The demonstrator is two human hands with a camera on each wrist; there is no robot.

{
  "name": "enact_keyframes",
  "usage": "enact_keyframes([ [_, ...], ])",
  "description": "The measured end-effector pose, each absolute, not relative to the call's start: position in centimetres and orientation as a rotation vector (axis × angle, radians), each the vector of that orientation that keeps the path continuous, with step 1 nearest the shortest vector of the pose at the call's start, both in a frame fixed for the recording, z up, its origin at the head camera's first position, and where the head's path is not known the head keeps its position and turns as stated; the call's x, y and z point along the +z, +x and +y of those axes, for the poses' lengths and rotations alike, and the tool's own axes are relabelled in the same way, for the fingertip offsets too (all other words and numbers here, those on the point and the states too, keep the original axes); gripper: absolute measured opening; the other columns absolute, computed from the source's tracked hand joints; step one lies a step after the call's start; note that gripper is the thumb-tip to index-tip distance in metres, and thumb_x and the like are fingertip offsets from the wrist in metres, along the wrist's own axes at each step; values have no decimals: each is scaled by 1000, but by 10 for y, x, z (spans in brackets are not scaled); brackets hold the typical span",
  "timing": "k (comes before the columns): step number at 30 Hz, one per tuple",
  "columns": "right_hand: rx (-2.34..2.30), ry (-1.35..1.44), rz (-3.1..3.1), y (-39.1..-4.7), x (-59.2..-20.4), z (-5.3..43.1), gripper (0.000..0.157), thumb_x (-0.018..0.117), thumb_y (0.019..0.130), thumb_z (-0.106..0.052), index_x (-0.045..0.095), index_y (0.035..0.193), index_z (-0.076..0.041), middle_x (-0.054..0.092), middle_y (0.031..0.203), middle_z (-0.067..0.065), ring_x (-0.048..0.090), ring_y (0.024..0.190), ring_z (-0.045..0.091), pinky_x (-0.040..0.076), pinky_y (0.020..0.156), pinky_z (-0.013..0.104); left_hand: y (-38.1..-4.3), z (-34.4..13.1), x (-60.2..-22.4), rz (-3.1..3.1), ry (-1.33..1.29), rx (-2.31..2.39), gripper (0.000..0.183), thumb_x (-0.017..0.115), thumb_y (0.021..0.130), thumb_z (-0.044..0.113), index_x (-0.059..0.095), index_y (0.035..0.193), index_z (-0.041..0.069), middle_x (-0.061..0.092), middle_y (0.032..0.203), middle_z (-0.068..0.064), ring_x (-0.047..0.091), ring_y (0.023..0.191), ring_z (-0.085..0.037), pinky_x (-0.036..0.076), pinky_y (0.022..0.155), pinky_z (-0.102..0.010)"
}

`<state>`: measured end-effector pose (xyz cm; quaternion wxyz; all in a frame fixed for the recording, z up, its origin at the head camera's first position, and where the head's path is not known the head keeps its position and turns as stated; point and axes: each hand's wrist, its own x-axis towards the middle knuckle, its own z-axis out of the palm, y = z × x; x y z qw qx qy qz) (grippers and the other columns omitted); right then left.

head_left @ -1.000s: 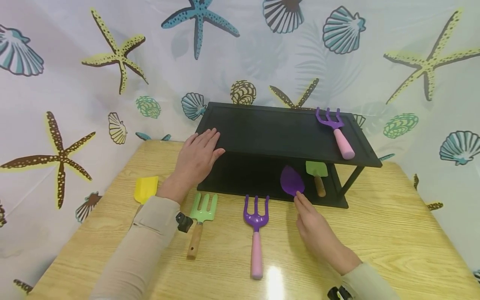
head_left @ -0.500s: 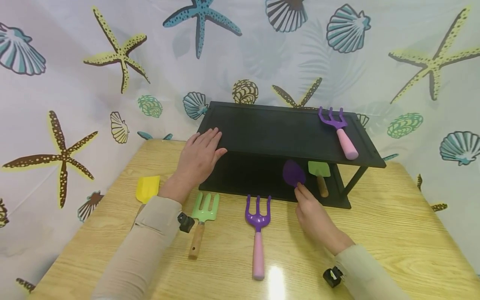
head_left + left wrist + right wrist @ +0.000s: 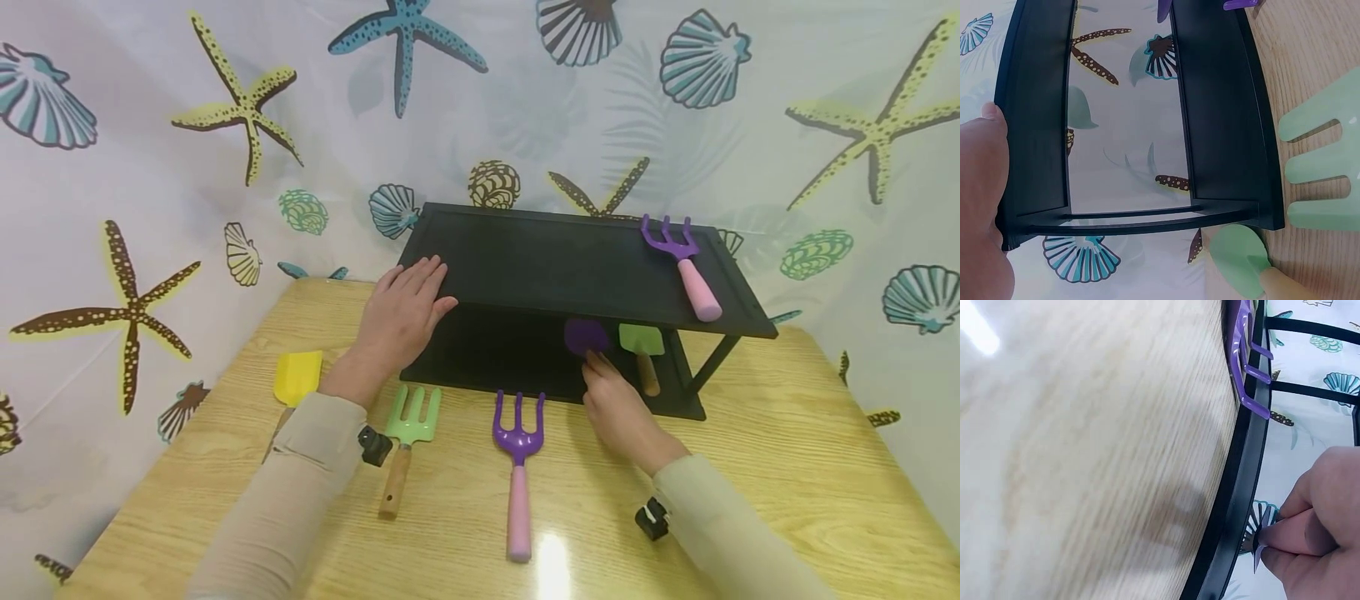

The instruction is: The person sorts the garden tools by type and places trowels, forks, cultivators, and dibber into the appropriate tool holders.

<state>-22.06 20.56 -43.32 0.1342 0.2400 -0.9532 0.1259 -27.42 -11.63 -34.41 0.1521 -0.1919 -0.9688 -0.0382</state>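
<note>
My right hand pinches a purple trowel near its blade, just inside the lower level of the black two-tier rack. In the right wrist view, thumb and fingers close round its pink handle; the hand hides most of it. To its right on the lower level lies a green hand shovel with a wooden handle. With straight fingers, my left hand rests on the left end of the rack's top. A purple hand fork with a pink handle lies on the top's right end.
On the wooden table before the rack lie a purple fork and a green fork. A yellow shovel lies left, partly under the sleeve. The left wrist view shows a green trowel. A patterned cloth hangs behind.
My right hand has moved forward and slightly left, carrying the purple trowel deeper under the rack's top. The left hand keeps its place on the rack.
</note>
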Motion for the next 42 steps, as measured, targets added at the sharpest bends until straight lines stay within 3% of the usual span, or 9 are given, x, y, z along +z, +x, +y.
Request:
enact_keyframes([
  [13, 338, 627, -2831, -239, -443, 202, 32, 55, 86, 11, 58, 116, 22, 52, 135, 36, 50, 129, 49, 49, 103, 52, -274, -118, -346, -2766, -561, -102, 63, 32, 105, 49, 33, 155, 10, 31, 162, -7, 28, 151, -23, 19, 126, -44],
  [36, 436, 527, -2822, -256, -460, 183, 36, 52, 89, 8, 52, 120, 27, 44, 139, 42, 44, 132, 55, 40, 111, 55, -274, -119, -347, -2763, -563, -114, 63, 33, 105, 49, 32, 156, 11, 31, 163, -7, 27, 152, -23, 18, 126, -44],
  [42, 323, 574, -2771, -258, -466, 181, 37, 53, 89, 8, 53, 120, 27, 50, 135, 41, 44, 134, 50, 36, 116, 53, -275, -119, -348, -2765, -559, -111, 63, 32, 105, 49, 32, 156, 11, 31, 163, -7, 27, 152, -23, 17, 126, -44],
])
